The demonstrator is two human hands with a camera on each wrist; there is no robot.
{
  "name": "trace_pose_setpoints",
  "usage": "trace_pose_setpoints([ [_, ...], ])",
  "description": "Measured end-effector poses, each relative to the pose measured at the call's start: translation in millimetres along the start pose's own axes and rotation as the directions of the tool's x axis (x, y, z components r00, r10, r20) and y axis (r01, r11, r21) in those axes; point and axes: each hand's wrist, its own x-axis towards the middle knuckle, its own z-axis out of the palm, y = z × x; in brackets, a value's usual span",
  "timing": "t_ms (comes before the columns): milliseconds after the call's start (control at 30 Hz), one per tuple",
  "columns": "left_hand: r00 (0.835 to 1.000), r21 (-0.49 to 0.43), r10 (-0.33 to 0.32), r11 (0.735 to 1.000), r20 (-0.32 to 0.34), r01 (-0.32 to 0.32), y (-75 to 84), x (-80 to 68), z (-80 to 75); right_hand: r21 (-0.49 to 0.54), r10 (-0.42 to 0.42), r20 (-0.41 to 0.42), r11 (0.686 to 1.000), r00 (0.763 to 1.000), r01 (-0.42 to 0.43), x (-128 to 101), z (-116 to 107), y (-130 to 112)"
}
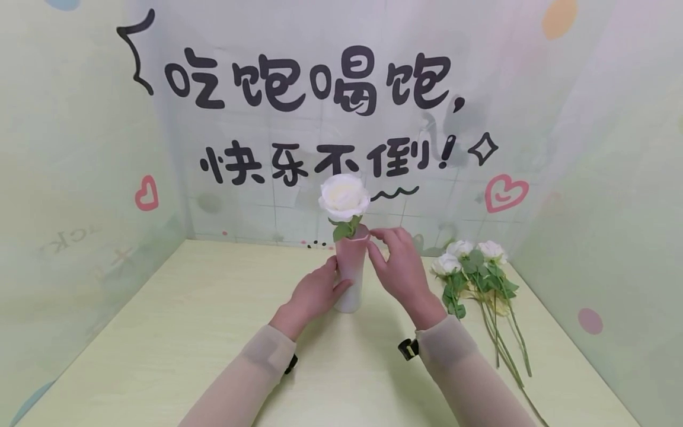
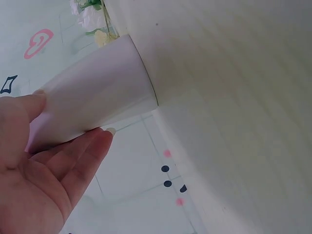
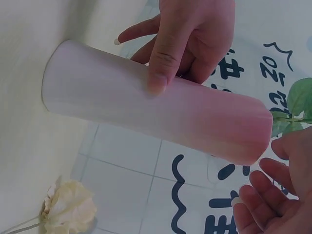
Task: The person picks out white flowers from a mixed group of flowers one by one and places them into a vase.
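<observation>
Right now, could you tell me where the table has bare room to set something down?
The table is bare between the left wall and the vase, and in front between both sleeves. It is crowded right of the vase, where loose roses lie, and around the left hand and right hand.

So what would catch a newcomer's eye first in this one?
Probably the white rose standing in the pink vase at the middle of the table. The left hand holds the vase's lower part; the right hand is at its rim. More white roses lie to the right.
</observation>
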Motion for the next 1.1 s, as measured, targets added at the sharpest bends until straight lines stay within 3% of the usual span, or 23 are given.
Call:
trace_pose_setpoints([
  [800,1.0,0.005,0.009,1.0,-0.015,-0.009,0.3,-0.2,1.1,-0.13,-0.047,0.037,0.99,0.998,0.051,-52.2,4.3,55.6],
  [1100,1.0,0.016,0.0,1.0,-0.009,0.0,-0.2,-0.9,1.2,-0.206,0.083,0.102,0.977,0.991,-0.06,-52.4,-5.5,86.5],
])
